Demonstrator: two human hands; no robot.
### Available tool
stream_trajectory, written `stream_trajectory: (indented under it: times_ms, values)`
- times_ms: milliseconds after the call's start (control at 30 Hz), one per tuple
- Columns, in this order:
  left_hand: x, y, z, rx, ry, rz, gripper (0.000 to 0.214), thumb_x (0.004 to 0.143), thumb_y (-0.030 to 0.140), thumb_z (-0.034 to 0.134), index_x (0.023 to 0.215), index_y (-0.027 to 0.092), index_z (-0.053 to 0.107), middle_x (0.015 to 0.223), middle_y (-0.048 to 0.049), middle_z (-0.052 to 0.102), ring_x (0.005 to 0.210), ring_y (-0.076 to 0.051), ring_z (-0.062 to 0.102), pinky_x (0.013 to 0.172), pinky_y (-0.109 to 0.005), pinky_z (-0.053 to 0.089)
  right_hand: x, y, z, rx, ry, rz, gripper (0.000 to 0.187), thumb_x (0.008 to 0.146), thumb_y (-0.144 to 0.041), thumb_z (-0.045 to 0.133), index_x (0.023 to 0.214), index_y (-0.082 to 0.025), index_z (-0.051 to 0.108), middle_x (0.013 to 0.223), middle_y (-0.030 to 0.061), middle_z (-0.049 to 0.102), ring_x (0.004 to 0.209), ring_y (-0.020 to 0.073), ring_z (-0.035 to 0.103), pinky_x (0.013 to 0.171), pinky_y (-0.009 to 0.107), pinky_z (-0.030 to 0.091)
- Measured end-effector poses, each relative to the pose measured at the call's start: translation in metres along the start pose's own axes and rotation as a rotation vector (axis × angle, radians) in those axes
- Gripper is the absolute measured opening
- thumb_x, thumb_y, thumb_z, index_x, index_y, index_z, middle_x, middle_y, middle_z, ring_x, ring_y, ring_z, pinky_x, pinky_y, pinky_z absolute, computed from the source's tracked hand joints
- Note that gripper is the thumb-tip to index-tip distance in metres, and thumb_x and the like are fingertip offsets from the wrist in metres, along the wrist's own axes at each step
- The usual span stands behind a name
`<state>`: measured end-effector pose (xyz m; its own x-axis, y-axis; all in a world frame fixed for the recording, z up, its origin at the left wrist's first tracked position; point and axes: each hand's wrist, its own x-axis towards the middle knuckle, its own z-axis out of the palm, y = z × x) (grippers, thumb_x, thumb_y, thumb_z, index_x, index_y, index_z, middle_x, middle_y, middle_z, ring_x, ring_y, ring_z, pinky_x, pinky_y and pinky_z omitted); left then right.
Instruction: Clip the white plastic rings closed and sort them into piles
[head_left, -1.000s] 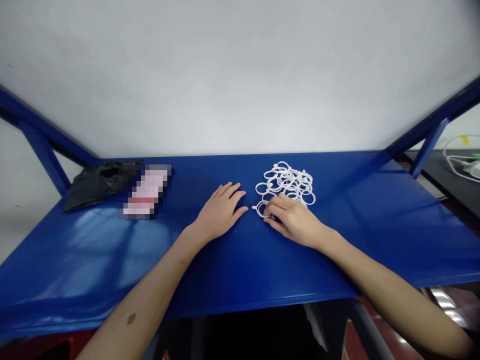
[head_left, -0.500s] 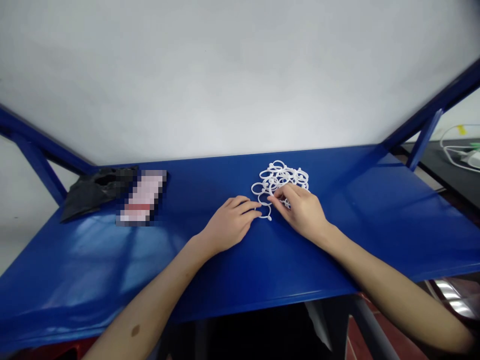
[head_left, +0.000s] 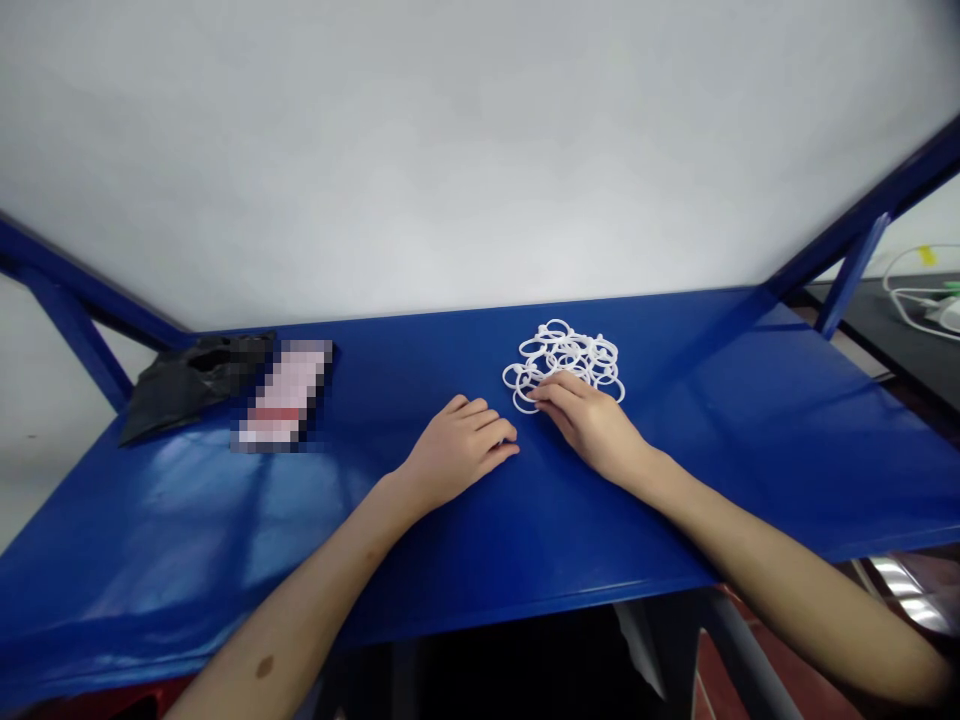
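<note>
Here, we have a small heap of thin, round, white plastic-looking rings with little knobs (head_left: 570,352). They lie on a shiny, flat blue bench (head_left: 525,540), a bit right of its middle and closer to its far edge than to its near edge. Many of the rings lie over one another. Our right hand (head_left: 592,420) rests over the near side of the heap, palm down. Its fingertips are drawn together and touch one white ring (head_left: 525,410) at the heap's near left side. We cannot tell if they pinch it or just press on it. Our left hand (head_left: 461,450) is to the left, low over the bench and nearer to the near edge. Its fingers are bent, with the thumb close to the first finger. A tiny bit of white shows there, but we cannot tell if they hold anything.

Near the bench's far left corner, we see a crumpled black plastic bag (head_left: 172,385). Beside it lies a long pink and white thing (head_left: 289,390), too blurred to name. Behind the far edge stands a pale grey wall (head_left: 450,150). Past the far right corner, a white thing with a cord (head_left: 946,314) sits on a black table (head_left: 907,325).
</note>
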<state>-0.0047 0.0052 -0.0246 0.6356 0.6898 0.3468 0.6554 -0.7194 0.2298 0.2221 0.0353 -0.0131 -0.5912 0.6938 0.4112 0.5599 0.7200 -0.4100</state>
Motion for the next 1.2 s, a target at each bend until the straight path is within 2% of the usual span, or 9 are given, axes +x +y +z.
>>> stream_trajectory:
  times_ms: [133,300,433,533,600,800,967,1067,1200]
  values:
    - [0.000,-0.001,-0.003,-0.006,0.014,-0.040,0.027,0.096,0.047,0.059,0.096,0.020,0.063,0.086,-0.0013,0.070,0.082,-0.018,0.059,0.077,-0.034,0.038,0.000,-0.003,-0.003,-0.105,-0.044,0.026,0.022,0.103,-0.022,0.046,0.104,-0.017,0.068,0.104,0.0092,0.068,0.091,0.0193,0.065,0.077,0.033,0.054]
    - [-0.003,-0.009,-0.025,0.002,-0.063,-0.154,0.038,0.083,0.055,0.072,0.092,0.020,0.060,0.095,-0.0018,0.066,0.090,-0.021,0.055,0.080,-0.035,0.039,0.000,-0.001,-0.004,-0.228,-0.048,-0.029,0.022,0.102,-0.026,0.050,0.099,-0.018,0.070,0.094,0.0081,0.068,0.087,0.0200,0.062,0.075,0.032,0.049]
    - [-0.005,-0.015,-0.035,-0.057,-0.212,-0.200,0.030,0.079,0.048,0.078,0.090,0.023,0.064,0.097,-0.0012,0.062,0.092,-0.021,0.053,0.083,-0.035,0.041,0.002,0.003,0.002,-0.273,-0.047,-0.037,0.022,0.101,-0.026,0.052,0.096,-0.017,0.071,0.089,0.0078,0.066,0.083,0.0205,0.058,0.074,0.034,0.047]
    - [-0.004,-0.016,-0.034,-0.071,-0.256,-0.179,0.014,0.087,0.037,0.072,0.088,0.024,0.068,0.092,-0.0010,0.060,0.090,-0.020,0.052,0.081,-0.034,0.041,0.003,0.006,0.008,-0.271,-0.079,-0.034,0.019,0.100,-0.026,0.055,0.095,-0.017,0.071,0.091,0.0079,0.065,0.085,0.0209,0.057,0.075,0.034,0.047]
    - [-0.004,-0.016,-0.031,-0.053,-0.257,-0.163,0.010,0.092,0.032,0.067,0.088,0.023,0.068,0.090,-0.0014,0.059,0.088,-0.019,0.052,0.080,-0.034,0.041,0.003,0.006,0.012,-0.277,-0.097,-0.030,0.018,0.099,-0.026,0.056,0.094,-0.016,0.070,0.094,0.0088,0.065,0.087,0.0218,0.056,0.076,0.035,0.047]
    - [-0.005,-0.021,-0.020,0.030,-0.143,-0.109,0.016,0.098,0.031,0.057,0.089,0.022,0.067,0.089,-0.0030,0.061,0.086,-0.019,0.052,0.077,-0.034,0.043,0.005,0.000,0.013,-0.290,-0.097,-0.058,0.022,0.101,-0.024,0.050,0.091,-0.013,0.066,0.094,0.0115,0.064,0.087,0.0232,0.056,0.077,0.037,0.049]
    - [-0.005,-0.021,-0.020,0.081,0.032,-0.165,0.015,0.101,0.029,0.050,0.096,0.020,0.062,0.096,-0.0041,0.063,0.091,-0.019,0.058,0.082,-0.034,0.048,0.003,-0.009,0.008,-0.208,-0.109,-0.129,0.029,0.105,-0.026,0.040,0.094,-0.013,0.064,0.094,0.0106,0.064,0.083,0.0200,0.057,0.075,0.034,0.049]
    - [-0.004,-0.019,-0.023,0.058,0.129,-0.211,0.015,0.102,0.026,0.046,0.098,0.020,0.058,0.098,-0.0043,0.063,0.093,-0.018,0.060,0.085,-0.033,0.049,0.000,-0.012,0.011,-0.196,-0.192,-0.205,0.025,0.104,-0.024,0.044,0.094,-0.013,0.064,0.092,0.0094,0.063,0.084,0.0202,0.058,0.077,0.035,0.050]
    - [-0.004,-0.013,-0.026,-0.024,0.164,-0.225,0.015,0.103,0.024,0.043,0.099,0.020,0.056,0.095,-0.0029,0.063,0.088,-0.016,0.061,0.083,-0.030,0.051,-0.002,-0.015,0.014,-0.164,-0.249,-0.209,0.017,0.101,-0.026,0.053,0.103,-0.014,0.065,0.105,0.0111,0.063,0.090,0.0207,0.062,0.080,0.036,0.052]
